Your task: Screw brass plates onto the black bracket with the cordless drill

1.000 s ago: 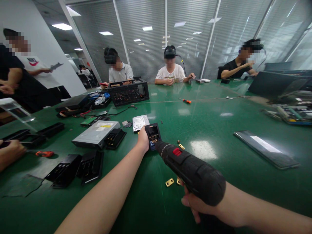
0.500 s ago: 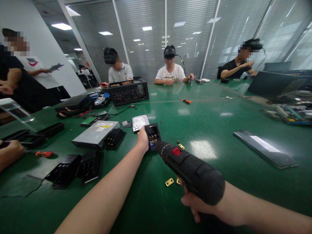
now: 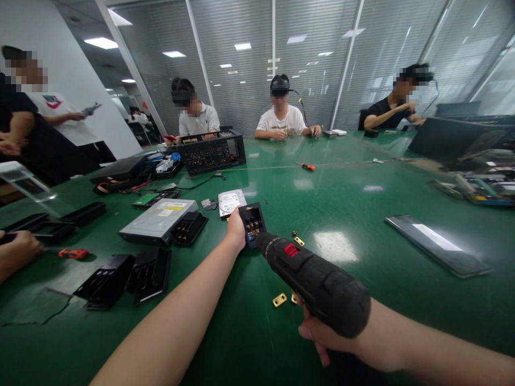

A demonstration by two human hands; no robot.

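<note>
My left hand (image 3: 236, 229) is closed round the left side of a small black open-topped module (image 3: 252, 221) with brass parts inside, standing on the green table (image 3: 341, 214). My right hand (image 3: 322, 343) grips a black electric screwdriver (image 3: 314, 281) with a red switch. Its nose points into the near end of the module. Small brass plates (image 3: 280, 299) lie on the table under the tool, and two more brass bits (image 3: 298, 240) lie just right of the module.
A silver drive (image 3: 159, 219), a hard disk (image 3: 230, 202) and several black brackets (image 3: 124, 273) lie to the left. Another person's hand (image 3: 16, 252) and an orange screwdriver (image 3: 72, 253) are at the far left. A dark panel (image 3: 436, 244) lies right. People sit across the table.
</note>
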